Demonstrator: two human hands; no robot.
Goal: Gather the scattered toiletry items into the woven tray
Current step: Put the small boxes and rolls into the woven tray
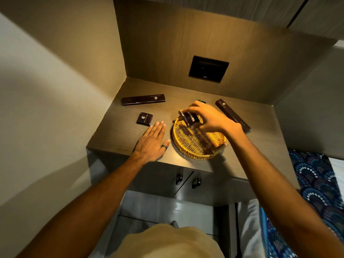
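Observation:
A round woven tray sits near the front edge of a dark wooden counter. My right hand hovers over the tray's far rim, shut on a small dark toiletry box held tilted just above the weave. My left hand lies flat and open on the counter, left of the tray, holding nothing. A small square dark box rests just beyond its fingertips. One long dark box lies at the back left, another long dark box at the right. A green item peeks out behind my right hand.
Wood panels wall in the counter at the back and left, with a black socket plate on the back panel. Cabinet doors with dark handles sit below the counter edge. A blue patterned fabric lies at the lower right.

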